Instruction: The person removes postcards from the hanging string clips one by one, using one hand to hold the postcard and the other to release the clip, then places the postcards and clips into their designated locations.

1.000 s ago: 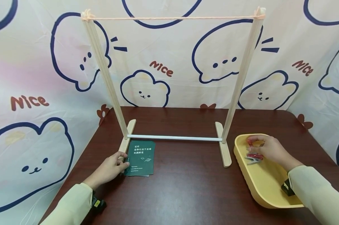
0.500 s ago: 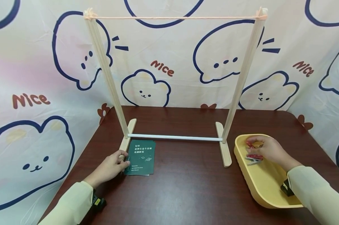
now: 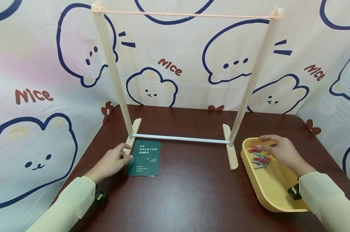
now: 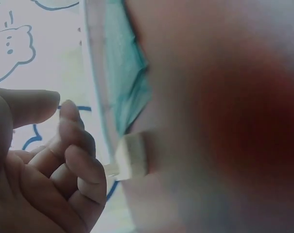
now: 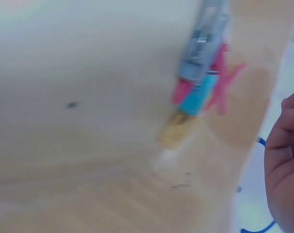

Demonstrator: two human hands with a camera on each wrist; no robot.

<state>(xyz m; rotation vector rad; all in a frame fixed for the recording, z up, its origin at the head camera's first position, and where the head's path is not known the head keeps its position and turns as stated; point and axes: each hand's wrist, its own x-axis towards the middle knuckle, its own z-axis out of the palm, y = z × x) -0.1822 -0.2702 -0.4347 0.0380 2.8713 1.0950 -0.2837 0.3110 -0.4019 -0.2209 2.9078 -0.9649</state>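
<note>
My left hand [image 3: 109, 162] hovers by the left edge of a small stack of dark green cards [image 3: 145, 158] with white print. In the left wrist view its fingers [image 4: 86, 170] are loosely bent, with a gap to the thumb and nothing between them. My right hand [image 3: 282, 154] is over the far end of a yellow tray [image 3: 279, 190], just beside several coloured clothespins [image 3: 261, 159]. These red, blue, pink, grey and yellow pins lie bunched together. No pin shows in the right hand, though its fingertips are partly hidden. In the right wrist view the clothespins [image 5: 200, 73] look blurred.
A wooden frame stands mid-table, with a left post [image 3: 114, 71], a right post [image 3: 256, 74] and flat feet. A pink string [image 3: 186, 14] spans the top and a white rod [image 3: 180, 138] the bottom. Patterned cloth [image 3: 186, 90] hangs behind the dark brown table [image 3: 186, 199].
My right hand has lifted slightly and drawn back right from the clothespins, which show more fully. My left hand has shifted slightly away from the cards. The head view has tilted a little.
</note>
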